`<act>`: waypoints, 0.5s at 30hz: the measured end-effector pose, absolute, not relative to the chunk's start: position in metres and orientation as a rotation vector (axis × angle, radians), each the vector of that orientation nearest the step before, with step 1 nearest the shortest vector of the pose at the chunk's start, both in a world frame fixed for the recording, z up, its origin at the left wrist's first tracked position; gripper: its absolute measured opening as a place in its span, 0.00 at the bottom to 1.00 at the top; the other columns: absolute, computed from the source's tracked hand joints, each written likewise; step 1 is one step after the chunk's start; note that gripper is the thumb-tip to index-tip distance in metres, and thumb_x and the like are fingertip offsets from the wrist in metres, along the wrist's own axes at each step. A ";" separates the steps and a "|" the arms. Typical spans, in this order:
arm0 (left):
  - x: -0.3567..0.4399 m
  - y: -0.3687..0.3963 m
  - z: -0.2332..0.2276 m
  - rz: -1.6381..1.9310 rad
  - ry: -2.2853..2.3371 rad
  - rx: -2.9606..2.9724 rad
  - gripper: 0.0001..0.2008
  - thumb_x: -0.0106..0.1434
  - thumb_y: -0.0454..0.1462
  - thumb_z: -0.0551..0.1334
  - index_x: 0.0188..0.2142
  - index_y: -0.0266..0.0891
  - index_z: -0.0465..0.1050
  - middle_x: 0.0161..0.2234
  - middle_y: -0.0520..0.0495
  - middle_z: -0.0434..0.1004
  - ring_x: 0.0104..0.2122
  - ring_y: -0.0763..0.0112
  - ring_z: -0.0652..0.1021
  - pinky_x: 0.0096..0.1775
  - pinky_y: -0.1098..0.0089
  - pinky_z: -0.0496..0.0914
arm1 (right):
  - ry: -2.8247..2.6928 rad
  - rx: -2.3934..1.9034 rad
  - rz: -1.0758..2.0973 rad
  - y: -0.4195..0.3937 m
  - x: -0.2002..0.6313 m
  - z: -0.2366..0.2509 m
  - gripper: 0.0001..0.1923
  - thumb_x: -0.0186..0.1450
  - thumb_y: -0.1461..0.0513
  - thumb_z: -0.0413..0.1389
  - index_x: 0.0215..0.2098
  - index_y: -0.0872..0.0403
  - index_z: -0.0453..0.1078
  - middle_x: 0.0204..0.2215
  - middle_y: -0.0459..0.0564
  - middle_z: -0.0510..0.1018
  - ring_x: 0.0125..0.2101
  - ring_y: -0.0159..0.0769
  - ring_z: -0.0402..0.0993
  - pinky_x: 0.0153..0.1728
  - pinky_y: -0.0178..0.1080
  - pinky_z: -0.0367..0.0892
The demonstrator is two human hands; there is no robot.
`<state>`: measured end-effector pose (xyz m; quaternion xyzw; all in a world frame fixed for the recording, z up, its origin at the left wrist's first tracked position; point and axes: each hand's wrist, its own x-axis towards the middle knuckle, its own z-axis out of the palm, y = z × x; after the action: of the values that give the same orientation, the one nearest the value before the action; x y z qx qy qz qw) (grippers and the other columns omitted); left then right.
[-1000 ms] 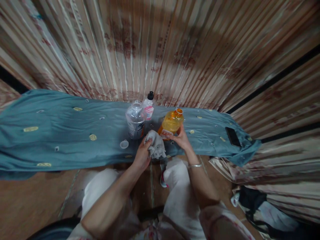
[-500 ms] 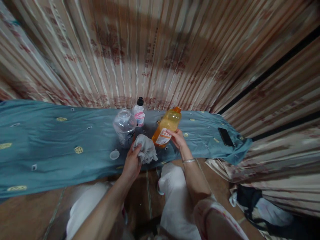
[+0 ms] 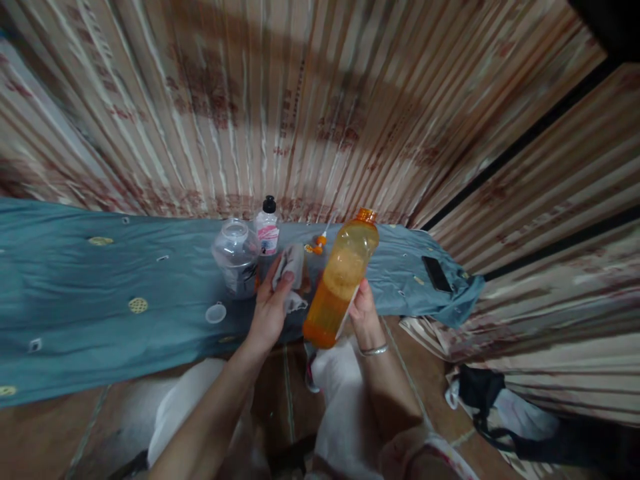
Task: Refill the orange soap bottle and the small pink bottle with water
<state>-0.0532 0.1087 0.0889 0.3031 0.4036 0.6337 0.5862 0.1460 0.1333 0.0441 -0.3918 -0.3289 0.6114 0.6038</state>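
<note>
My right hand (image 3: 364,308) grips an orange, see-through bottle (image 3: 343,277) by its right side. The bottle has no cap on and leans to the right, with liquid inside. My left hand (image 3: 271,303) is closed on a light grey cloth (image 3: 293,267), just left of the bottle and apart from it. Beyond the bottle, an orange pump top (image 3: 319,245) lies on the teal cloth cover. A clear plastic jar (image 3: 236,260) without a lid stands left of my left hand. Behind it is a small pump bottle (image 3: 268,227) with a black top and pink label.
A round clear lid (image 3: 216,313) lies in front of the jar. Toward the right end of the teal cover (image 3: 175,320) rests a black phone (image 3: 437,274). A pleated curtain (image 3: 280,100) hangs behind. A dark bag (image 3: 480,390) sits on the floor at right.
The orange bottle has been raised toward me and turned, so its label now faces away to the right. My left hand has turned with the cloth. The pump top has come into view.
</note>
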 end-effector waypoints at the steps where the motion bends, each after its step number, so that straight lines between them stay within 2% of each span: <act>1: -0.048 0.107 0.098 1.449 0.925 0.789 0.24 0.56 0.45 0.72 0.53 0.46 0.78 0.55 0.50 0.80 0.62 0.58 0.73 0.65 0.62 0.66 | -0.751 -0.904 1.442 0.129 0.146 0.047 0.32 0.38 0.39 0.71 0.35 0.46 0.76 0.30 0.45 0.85 0.36 0.43 0.83 0.43 0.48 0.77; 5: -0.031 0.095 0.126 1.403 0.694 1.097 0.23 0.59 0.43 0.70 0.55 0.44 0.77 0.60 0.46 0.76 0.66 0.54 0.68 0.70 0.56 0.58 | -0.744 -0.928 1.413 0.117 0.143 0.062 0.34 0.30 0.40 0.74 0.30 0.47 0.75 0.28 0.45 0.84 0.32 0.43 0.82 0.41 0.47 0.78; 7: -0.027 0.088 0.129 1.405 0.628 1.224 0.25 0.60 0.42 0.69 0.57 0.46 0.76 0.62 0.45 0.73 0.69 0.54 0.64 0.71 0.55 0.54 | -0.750 -0.961 1.339 0.114 0.142 0.069 0.34 0.30 0.39 0.73 0.29 0.47 0.75 0.28 0.45 0.85 0.34 0.44 0.82 0.43 0.48 0.77; 11: -0.026 0.071 0.118 1.384 0.625 1.424 0.25 0.61 0.40 0.68 0.59 0.50 0.75 0.66 0.45 0.67 0.70 0.52 0.62 0.72 0.53 0.51 | -0.737 -0.992 1.276 0.113 0.148 0.077 0.34 0.34 0.34 0.70 0.29 0.46 0.76 0.31 0.46 0.85 0.38 0.45 0.82 0.47 0.50 0.77; 15: -0.025 0.060 0.097 1.332 0.614 1.538 0.30 0.60 0.39 0.69 0.62 0.52 0.71 0.68 0.44 0.64 0.70 0.51 0.61 0.72 0.51 0.53 | -0.754 -0.993 1.297 0.117 0.161 0.083 0.36 0.34 0.32 0.67 0.30 0.46 0.76 0.31 0.48 0.84 0.43 0.49 0.81 0.49 0.53 0.76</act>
<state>-0.0252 0.0602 0.0972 0.6323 0.2523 0.5475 0.4866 0.1609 0.1173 0.0832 -0.4320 -0.3284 0.5644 0.6221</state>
